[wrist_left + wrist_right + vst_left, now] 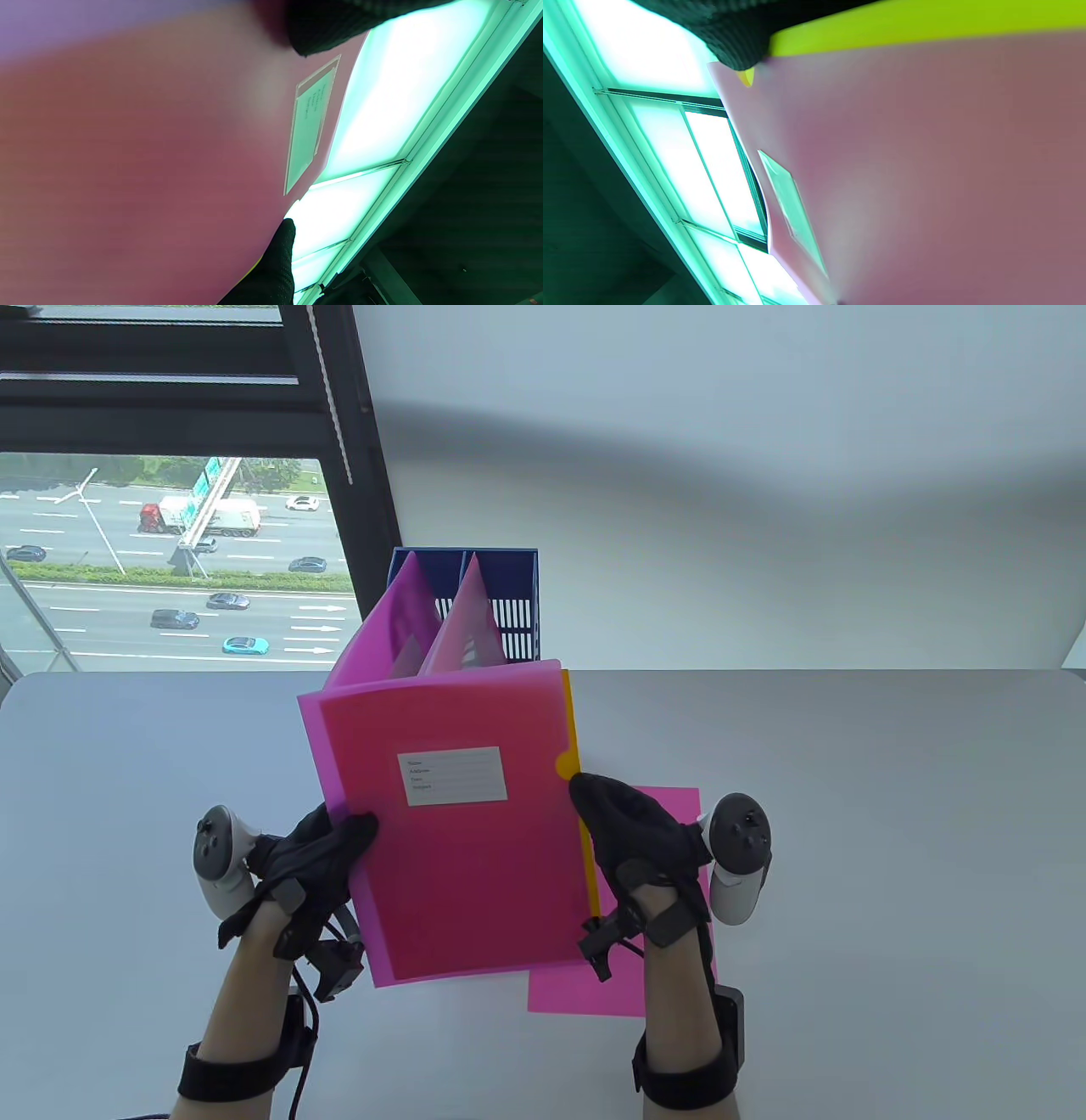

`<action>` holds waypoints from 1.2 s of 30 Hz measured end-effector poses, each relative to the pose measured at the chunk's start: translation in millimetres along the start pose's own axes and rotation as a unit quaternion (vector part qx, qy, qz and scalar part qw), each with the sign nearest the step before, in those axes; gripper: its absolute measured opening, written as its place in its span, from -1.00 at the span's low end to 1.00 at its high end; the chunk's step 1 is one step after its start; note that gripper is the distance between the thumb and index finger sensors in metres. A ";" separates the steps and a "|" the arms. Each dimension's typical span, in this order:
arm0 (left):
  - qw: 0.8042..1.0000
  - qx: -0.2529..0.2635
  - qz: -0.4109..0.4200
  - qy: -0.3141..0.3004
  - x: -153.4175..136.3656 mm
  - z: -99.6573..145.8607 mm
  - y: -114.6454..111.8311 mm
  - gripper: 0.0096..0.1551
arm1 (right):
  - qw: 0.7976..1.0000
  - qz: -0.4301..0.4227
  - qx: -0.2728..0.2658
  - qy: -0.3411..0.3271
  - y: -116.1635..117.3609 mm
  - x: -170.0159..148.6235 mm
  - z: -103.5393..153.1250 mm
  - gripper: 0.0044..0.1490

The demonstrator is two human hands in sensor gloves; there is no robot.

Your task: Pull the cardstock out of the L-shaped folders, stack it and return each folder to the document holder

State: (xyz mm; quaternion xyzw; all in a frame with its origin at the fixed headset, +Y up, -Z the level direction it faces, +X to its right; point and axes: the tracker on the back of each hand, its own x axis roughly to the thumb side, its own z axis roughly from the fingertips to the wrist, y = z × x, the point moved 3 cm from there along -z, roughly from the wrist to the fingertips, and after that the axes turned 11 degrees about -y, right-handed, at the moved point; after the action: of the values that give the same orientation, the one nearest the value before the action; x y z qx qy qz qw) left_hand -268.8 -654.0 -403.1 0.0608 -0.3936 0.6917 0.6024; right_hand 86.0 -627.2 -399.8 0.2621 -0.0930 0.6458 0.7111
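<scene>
My left hand [318, 857] grips the pink folder [450, 823] mid-frame at its lower left edge; my right hand [632, 848] pinches the yellow cardstock [571, 712] poking out right; I'd draw it sideways, steadily, keeping the folder firm.

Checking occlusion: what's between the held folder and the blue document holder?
Table view: two more pink folders stand in the blue document holder, rising directly behind the held folder. Nothing else shows there; the table beneath is hidden.
</scene>
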 end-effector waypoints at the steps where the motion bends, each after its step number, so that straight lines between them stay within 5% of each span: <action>1: 1.000 -0.004 0.001 -0.001 0.4 -0.2 0.2 -0.48 | 1.000 -0.019 0.010 0.007 0.9 -2.6 -0.3 -0.51; 22: 0.999 -0.040 0.011 -0.015 4.9 -2.5 -0.7 -0.48 | 0.978 -0.179 0.093 0.051 12.9 -28.1 -0.4 -0.49; 36: 1.000 -0.020 -0.003 -0.001 3.2 -1.2 0.5 -0.48 | 0.997 0.070 0.012 0.016 -2.8 -3.7 -1.7 -0.56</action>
State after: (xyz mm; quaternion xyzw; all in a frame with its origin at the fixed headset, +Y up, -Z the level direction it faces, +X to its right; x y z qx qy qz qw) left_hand -269.6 -650.7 -402.3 0.0507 -0.4082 0.6818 0.6050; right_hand 87.8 -629.7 -403.7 0.2527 -0.0919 0.6991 0.6625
